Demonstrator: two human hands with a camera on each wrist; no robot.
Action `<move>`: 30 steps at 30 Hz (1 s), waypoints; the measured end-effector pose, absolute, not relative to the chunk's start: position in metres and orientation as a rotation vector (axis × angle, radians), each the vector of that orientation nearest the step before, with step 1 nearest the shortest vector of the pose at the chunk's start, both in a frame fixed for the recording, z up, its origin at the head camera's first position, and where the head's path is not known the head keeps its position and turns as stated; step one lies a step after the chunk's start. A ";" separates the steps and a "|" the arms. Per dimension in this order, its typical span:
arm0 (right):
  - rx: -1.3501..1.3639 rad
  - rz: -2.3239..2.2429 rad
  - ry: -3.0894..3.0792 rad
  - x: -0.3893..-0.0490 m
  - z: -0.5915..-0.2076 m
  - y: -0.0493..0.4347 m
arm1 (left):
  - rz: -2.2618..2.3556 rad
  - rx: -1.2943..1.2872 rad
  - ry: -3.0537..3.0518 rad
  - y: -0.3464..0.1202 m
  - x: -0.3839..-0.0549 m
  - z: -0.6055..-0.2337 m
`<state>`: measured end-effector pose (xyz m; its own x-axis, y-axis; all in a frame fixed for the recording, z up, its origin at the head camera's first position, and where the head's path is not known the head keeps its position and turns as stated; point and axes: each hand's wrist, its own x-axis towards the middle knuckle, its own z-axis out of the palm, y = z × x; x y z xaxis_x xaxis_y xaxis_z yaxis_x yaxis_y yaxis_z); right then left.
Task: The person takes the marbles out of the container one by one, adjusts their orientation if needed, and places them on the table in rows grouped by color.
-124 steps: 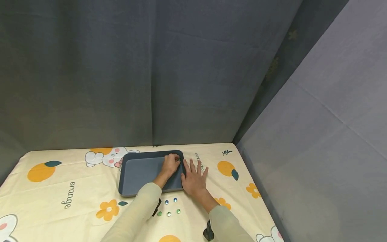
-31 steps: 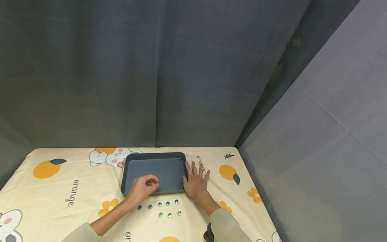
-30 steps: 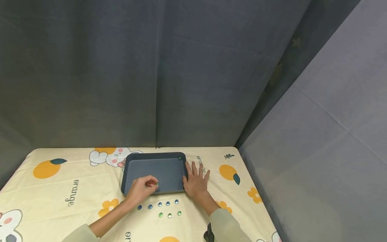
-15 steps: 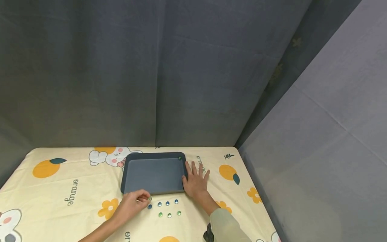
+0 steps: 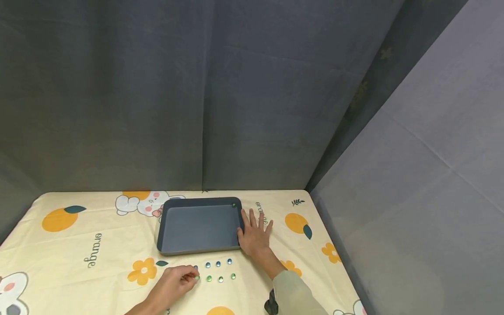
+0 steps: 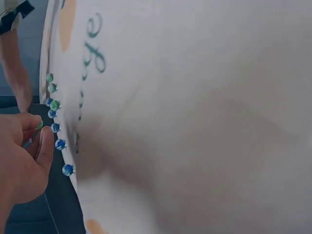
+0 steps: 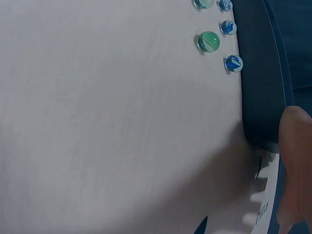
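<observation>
My left hand (image 5: 172, 283) pinches a green glass marble (image 6: 39, 125) between thumb and fingertips. In the head view this hand is low over the cloth in front of the tray, at the left end of a row of three green marbles (image 5: 221, 279). Just behind runs a row of several blue marbles (image 5: 218, 264), its left end partly covered by my hand. A grey rectangular tray (image 5: 201, 227) lies farther back, with one green marble (image 5: 234, 205) in its back right corner. My right hand (image 5: 255, 238) lies with fingers spread at the tray's right side, its thumb at the rim.
A cream cloth (image 5: 118, 249) printed with oranges, flowers and rabbits covers the table. Dark grey curtain (image 5: 118, 109) stands behind the table's back edge, and a paler grey panel (image 5: 425, 183) rises along the right side.
My left hand has gone from the tray's back right corner to its front, then down onto the cloth with the green marble pinched. My right hand has stayed at the tray's side.
</observation>
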<state>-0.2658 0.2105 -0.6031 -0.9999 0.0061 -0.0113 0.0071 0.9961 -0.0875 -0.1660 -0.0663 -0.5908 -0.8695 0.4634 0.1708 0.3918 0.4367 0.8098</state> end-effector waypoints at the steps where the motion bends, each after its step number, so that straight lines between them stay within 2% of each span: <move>1: 0.011 -0.134 3.126 -0.266 -0.603 0.211 | 1.424 0.780 2.593 -0.066 -0.165 -0.592; 30: 0.014 -0.111 3.127 -0.265 -0.600 0.209 | 1.331 0.808 2.720 -0.066 -0.163 -0.612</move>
